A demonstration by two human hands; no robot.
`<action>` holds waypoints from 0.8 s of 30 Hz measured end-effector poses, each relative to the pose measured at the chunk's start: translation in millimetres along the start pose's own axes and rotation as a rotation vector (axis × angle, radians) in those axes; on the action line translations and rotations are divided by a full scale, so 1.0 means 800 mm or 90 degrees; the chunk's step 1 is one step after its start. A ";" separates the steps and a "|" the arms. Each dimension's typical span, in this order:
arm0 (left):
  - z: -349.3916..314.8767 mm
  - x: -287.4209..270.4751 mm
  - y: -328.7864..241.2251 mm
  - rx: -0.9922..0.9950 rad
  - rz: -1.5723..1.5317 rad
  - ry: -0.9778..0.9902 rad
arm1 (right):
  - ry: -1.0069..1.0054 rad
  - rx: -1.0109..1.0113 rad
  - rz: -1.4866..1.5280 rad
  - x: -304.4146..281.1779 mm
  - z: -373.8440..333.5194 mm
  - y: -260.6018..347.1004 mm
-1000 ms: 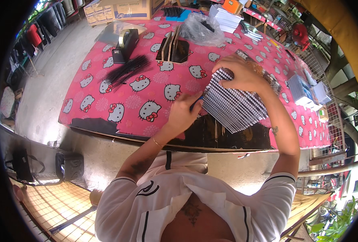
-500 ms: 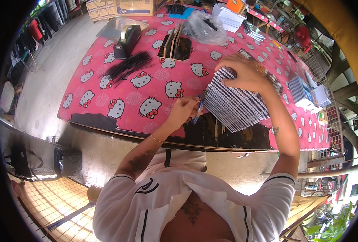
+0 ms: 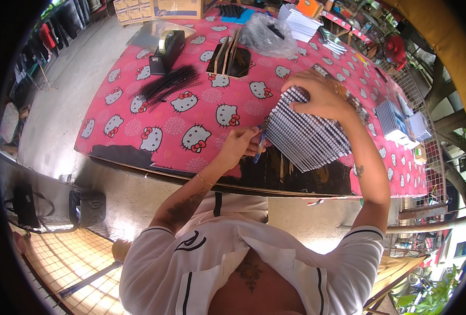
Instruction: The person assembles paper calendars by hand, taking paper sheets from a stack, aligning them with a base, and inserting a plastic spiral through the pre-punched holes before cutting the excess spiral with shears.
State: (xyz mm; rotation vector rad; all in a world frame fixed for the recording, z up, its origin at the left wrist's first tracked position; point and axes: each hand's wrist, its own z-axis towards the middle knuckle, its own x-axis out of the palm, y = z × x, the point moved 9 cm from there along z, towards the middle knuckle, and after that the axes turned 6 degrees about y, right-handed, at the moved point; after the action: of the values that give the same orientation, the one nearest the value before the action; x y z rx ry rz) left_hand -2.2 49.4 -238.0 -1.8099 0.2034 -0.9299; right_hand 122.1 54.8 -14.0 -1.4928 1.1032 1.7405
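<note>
My right hand point(image 3: 319, 98) is closed over the upper end of a stack of spiral-bound books point(image 3: 309, 137), thumb on the near face and fingers over the far side. Rows of black coils run across white page edges on the face toward me. The stack rests tilted near the table's front edge. At its left corner, my left hand point(image 3: 240, 143) is closed around small blue-handled pliers point(image 3: 261, 146), whose dark jaws are at the coil ends. Whether the jaws are closed on a coil is too small to tell.
The table has a pink cat-print cover point(image 3: 207, 113). Loose black coils point(image 3: 171, 85) lie by a tape dispenser point(image 3: 167, 52). Beyond are a dark slotted stand point(image 3: 229, 60), a plastic bag point(image 3: 268, 35) and white paper stacks point(image 3: 299, 23). More books point(image 3: 393, 122) stand at the right.
My left hand and the pliers shift very slightly at the stack's left corner, showing more of the blue handles. My right hand keeps its hold on the stack.
</note>
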 end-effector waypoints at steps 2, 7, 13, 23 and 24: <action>0.004 0.001 0.002 -0.016 -0.029 0.001 | 0.002 -0.002 0.019 -0.001 -0.001 -0.001; -0.026 0.017 -0.064 0.360 0.654 -0.174 | 0.002 -0.004 0.005 -0.001 0.001 0.002; -0.004 -0.003 -0.001 0.033 0.156 -0.039 | 0.002 0.002 0.014 -0.001 0.000 0.002; -0.014 0.006 -0.023 0.167 0.526 -0.066 | 0.001 0.001 0.011 0.000 0.000 0.000; -0.009 -0.003 -0.009 0.092 0.345 -0.060 | 0.000 0.000 0.014 0.000 -0.001 0.000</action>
State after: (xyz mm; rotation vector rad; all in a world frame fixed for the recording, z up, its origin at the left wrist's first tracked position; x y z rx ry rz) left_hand -10.5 48.8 -231.7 -1.5441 0.5232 -0.4620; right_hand 122.4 54.4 -14.0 -1.4868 1.1231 1.7548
